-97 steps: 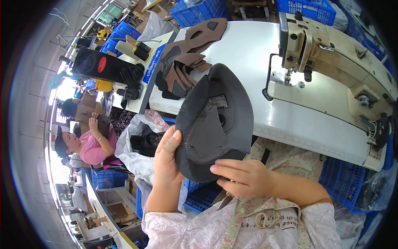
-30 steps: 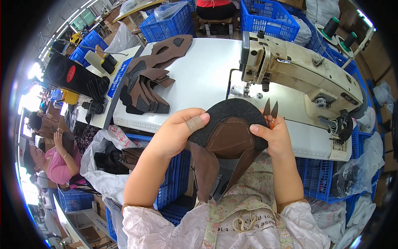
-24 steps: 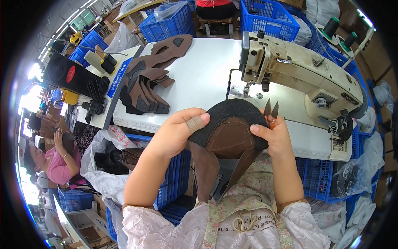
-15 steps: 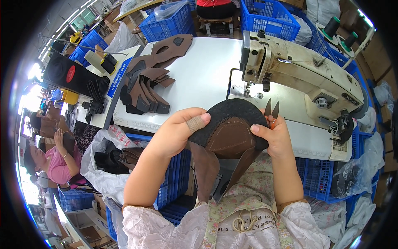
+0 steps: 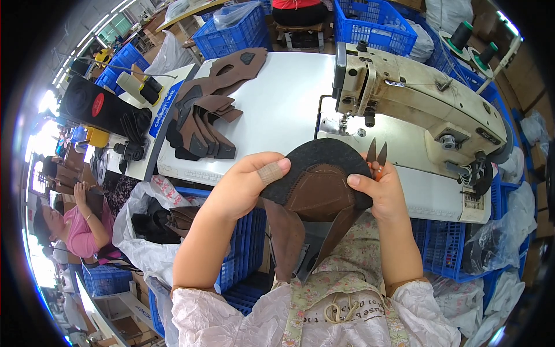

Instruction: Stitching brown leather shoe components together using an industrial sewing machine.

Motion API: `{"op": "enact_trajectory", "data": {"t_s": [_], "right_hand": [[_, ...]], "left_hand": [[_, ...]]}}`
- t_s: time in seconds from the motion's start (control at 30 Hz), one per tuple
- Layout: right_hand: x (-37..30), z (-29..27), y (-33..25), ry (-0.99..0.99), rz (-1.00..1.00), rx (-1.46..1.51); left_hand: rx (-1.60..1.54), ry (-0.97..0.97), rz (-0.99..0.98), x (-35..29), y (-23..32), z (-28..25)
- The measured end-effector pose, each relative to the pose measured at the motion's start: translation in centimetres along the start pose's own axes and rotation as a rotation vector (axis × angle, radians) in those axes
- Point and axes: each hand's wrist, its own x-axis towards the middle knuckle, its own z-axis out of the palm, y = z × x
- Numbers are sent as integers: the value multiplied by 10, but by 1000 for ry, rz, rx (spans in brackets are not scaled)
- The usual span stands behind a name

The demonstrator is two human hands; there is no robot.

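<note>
Between my hands is a brown and black stitched shoe upper, held up in front of the table edge. Its rounded black end faces away from me, and brown side flaps hang down toward my apron. My left hand, a tan bandage round its thumb, grips the upper's left edge. On the right edge, my right hand presses its thumb on the upper. That same hand also keeps a pair of orange-handled thread snips, blades pointing up and apart. Most of my fingers are hidden behind the upper.
Beyond my right hand stands a sewing machine on a white table. Brown cut pieces are piled at the table's left. Blue crates stand behind it, and a white bag of dark pieces lies left. A co-worker sits far left.
</note>
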Motion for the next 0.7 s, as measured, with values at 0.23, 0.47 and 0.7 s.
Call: {"op": "enact_trajectory", "data": {"t_s": [0.23,0.47,0.7], "right_hand": [[0,1,0,-7,7,5],[0,0,1,-18,3,18],[-1,2,-2,-38,5,43]], "left_hand": [[-36,-15,-20,2,-6,-6],[-67,-2,-30,3,-6,-2],[-98,-9,-36,2,-9,-7]]}}
